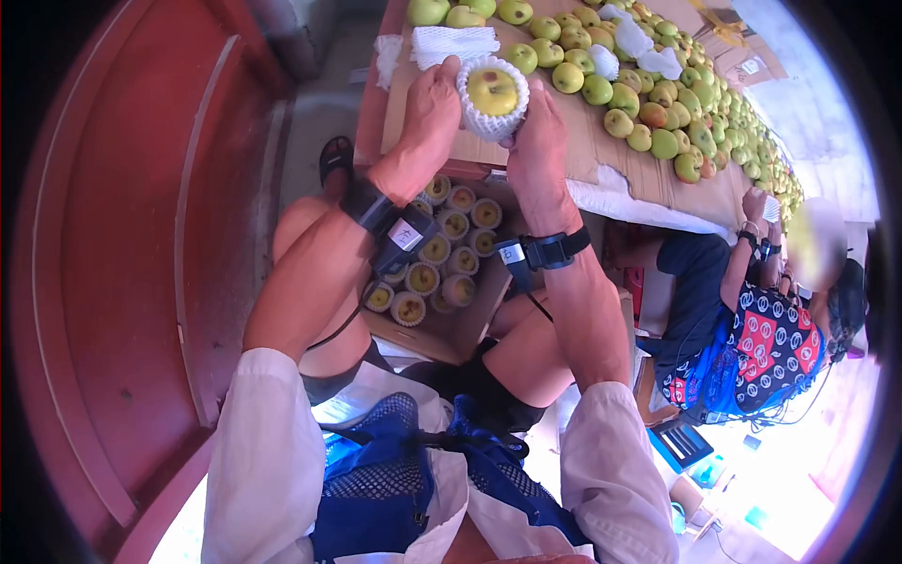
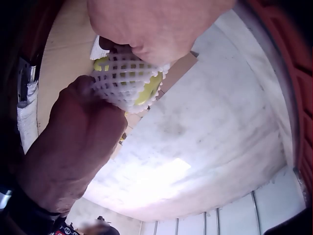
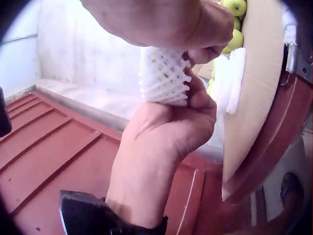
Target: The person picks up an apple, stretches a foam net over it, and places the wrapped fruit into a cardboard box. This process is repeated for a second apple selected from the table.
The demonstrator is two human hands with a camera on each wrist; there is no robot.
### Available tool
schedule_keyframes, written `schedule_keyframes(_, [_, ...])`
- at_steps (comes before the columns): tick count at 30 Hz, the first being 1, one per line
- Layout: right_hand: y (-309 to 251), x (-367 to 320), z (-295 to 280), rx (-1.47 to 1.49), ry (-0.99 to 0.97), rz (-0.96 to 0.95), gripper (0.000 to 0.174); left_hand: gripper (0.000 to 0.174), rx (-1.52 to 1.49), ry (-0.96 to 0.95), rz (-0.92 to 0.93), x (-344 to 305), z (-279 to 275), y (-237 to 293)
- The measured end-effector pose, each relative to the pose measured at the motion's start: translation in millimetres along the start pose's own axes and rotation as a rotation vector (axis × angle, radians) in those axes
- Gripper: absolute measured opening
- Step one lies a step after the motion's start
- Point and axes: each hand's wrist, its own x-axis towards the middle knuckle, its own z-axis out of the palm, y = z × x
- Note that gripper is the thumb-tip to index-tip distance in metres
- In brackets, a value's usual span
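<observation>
red panelling (image 1: 117, 244) near cardboard-topped table (image 1: 578, 155); left grip (image 1: 434, 108) and right grip (image 1: 539, 141) clasp one netted apple (image 1: 493, 92).

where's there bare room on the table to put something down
Bare cardboard lies between the right hand, the loose apples and the torn white edge. A narrower strip lies between the left hand and the red table edge. Crowded: the loose apples' heap, and the box below, where sleeved apples sit close together.
</observation>
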Motion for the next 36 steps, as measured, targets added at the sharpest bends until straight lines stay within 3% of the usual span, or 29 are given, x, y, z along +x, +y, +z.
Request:
schedule_keyframes(9, [-17,4,-14,0.019,-0.219,0.139,0.037,0.041,0.000,-0.034,0.038,-12,5,16])
schedule_keyframes(23, [-11,-17,6,0.199,-0.086,-0.051,0.034,0.038,0.041,-0.031,0.270,11,-5,-16])
schedule_keyframes(36, [-4,-3,-5,0.107,-0.013,-0.151,0.031,0.045,0.016,-0.044,-0.015,-2,1,4])
